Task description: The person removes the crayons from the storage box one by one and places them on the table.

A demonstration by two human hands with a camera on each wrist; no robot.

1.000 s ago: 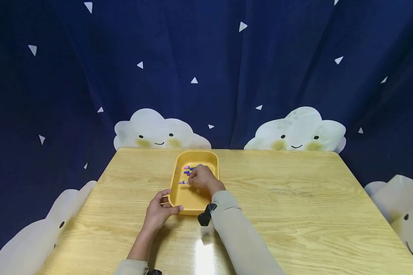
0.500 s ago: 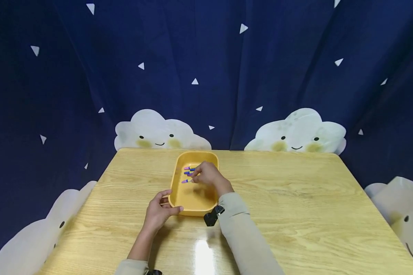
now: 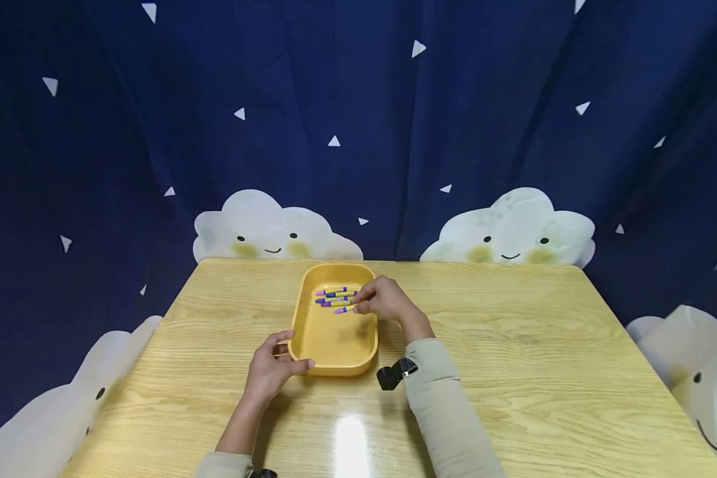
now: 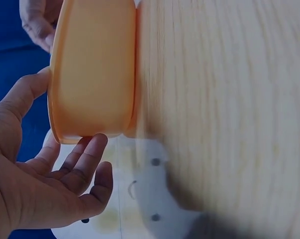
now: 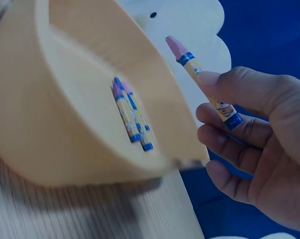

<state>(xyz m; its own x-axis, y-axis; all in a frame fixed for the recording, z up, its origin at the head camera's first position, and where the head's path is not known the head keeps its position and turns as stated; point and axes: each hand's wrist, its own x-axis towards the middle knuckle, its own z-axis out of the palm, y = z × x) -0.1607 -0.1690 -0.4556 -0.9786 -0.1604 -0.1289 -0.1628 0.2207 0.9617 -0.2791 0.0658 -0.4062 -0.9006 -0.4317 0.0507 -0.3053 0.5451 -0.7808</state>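
The left hand (image 3: 269,372) grips the yellow tray (image 3: 331,348) at its near left corner; the right hand (image 3: 390,300) pinches a pink crayon (image 5: 191,65) near four crayons (image 3: 337,299) inside.

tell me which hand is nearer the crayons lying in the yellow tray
Right. The right hand, pinching a pink-tipped crayon, is just to the right of the lying crayons. The left hand is farther, gripping the near left corner of the tray.

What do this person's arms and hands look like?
The right sleeve and left sleeve are pale beige. A boxy black device sits at the right cuff; a black piece by the left one is cropped. The left hand and right hand wear no gloves.
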